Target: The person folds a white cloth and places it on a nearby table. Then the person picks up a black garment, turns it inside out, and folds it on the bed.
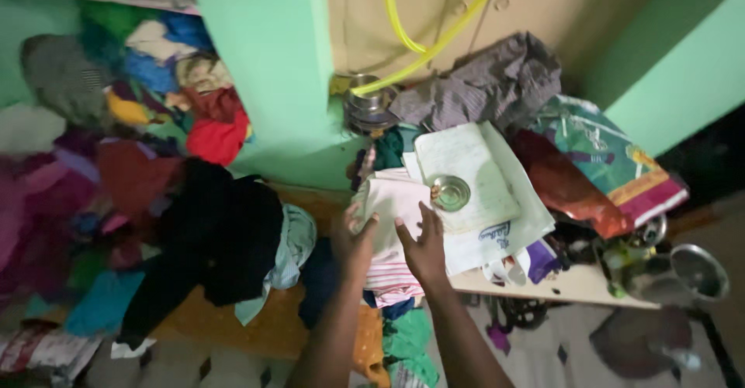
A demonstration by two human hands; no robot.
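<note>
Folded pale cloth (392, 202): one piece, lying at the near left edge of the cluttered surface (578, 285), on top of a striped pink-and-white cloth (392, 278) and just left of a stack of white folded sheets (481, 190). One small round metal bowl (449, 192) sits on that stack. One grey crumpled garment (485, 85) lies behind the stack, one yellow hose (431, 43) loops above it, and one steel pot (366, 109) stands at the hose end. One red-brown packet (566, 186) and one printed green bag (613, 155) lie to the right. One round steel lid (698, 271) is visible at the far right.

The pile of mixed clothes (116, 163) at left cannot be counted; one black garment (221, 233) lies across it. Items under the surface are dark and hard to identify. Both forearms are cut off by the lower frame edge.

Left hand (355, 244): fingers spread slightly, lying flat on the pale cloth's near left edge. Right hand (423, 248): fingers extended and close together, tips resting on the cloth's lower right part. Neither hand pinches the cloth.
</note>
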